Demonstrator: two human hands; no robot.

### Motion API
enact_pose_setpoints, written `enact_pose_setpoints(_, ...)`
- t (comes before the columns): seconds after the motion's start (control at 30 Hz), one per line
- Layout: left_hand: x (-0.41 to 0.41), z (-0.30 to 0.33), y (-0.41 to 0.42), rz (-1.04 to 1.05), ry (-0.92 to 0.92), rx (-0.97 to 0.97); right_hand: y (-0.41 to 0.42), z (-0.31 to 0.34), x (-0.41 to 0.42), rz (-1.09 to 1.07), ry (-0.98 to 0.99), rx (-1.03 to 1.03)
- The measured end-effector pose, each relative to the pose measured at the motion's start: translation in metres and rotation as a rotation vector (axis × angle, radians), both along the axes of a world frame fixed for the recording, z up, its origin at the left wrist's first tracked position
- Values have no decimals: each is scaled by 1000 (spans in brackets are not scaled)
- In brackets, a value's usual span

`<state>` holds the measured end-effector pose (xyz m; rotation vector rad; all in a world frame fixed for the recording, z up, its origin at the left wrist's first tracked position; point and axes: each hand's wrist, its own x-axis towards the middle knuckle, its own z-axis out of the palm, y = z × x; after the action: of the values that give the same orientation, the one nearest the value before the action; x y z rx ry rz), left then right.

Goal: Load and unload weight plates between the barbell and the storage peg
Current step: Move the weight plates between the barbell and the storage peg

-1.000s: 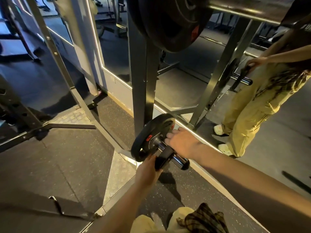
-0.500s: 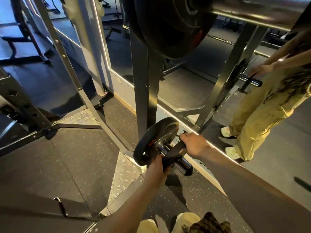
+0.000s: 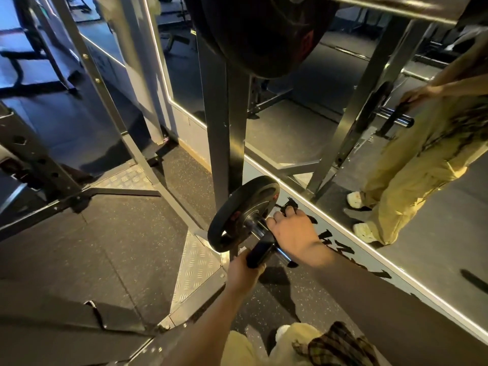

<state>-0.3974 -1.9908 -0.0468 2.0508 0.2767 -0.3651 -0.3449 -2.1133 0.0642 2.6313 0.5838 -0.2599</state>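
So the small black round weight plate point(image 3: 244, 212) with the steel hub is sitting on the chrome storage peg point(image 3: 266, 240), pushed up near the dark steel rack upright point(image 3: 224, 133) the peg sticks out of. There's a second, smaller black plate point(image 3: 260, 253) further out on the same peg, near its free end, tilted toward me. My left hand point(image 3: 241, 270) is curled around the bottom edge of that smaller one, fingers wrapped under the rim. My right hand point(image 3: 293, 231) is on the far side of the peg with the fingers bent over; can't really tell from up here whether it's gripping the smaller plate's top edge or just resting against it.

Above all that, a big black plate point(image 3: 264, 33) hangs on the barbell sleeve point(image 3: 383, 6) at the top of the view.

Floor is dark speckled rubber matting point(image 3: 111, 249), with a silver diamond-tread plate point(image 3: 195, 262) bolted around the rack's foot. Right behind the peg is a wall mirror point(image 3: 303, 122) with a lit strip along its bottom edge, so it's tight on that side. My reflection in khaki trousers point(image 3: 412, 180) shows in it. Left of the rack there's open mat, crossed by grey frame beams point(image 3: 105, 88) of the neighbouring rack. My own knees point(image 3: 264, 347) are just below the peg.
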Motion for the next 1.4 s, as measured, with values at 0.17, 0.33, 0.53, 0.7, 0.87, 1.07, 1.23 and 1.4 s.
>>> enact_pose_setpoints(0.17,2,14,-7,-15,-39,41,-21,-13,20,-32,34,225)
enact_pose_setpoints(0.33,13,40,-23,-141,-112,135,-69,-36,33,-204,92,670)
enact_pose_setpoints(0.53,15,49,-36,-171,-22,137,-80,-46,45,-141,109,751)
enact_pose_setpoints(0.7,2,41,-28,-137,34,-7,-82,-49,31,10,-39,731)
enact_pose_setpoints(0.87,-11,33,-25,-100,61,-96,-78,-48,15,89,-176,652)
enact_pose_setpoints(1.07,-11,37,-23,-99,98,-128,-75,-41,9,22,-113,578)
enact_pose_setpoints(1.23,-8,39,-25,-142,71,-12,-77,-49,9,-31,-150,624)
enact_pose_setpoints(1.4,1,50,-37,-194,7,186,-87,-52,21,-238,68,803)
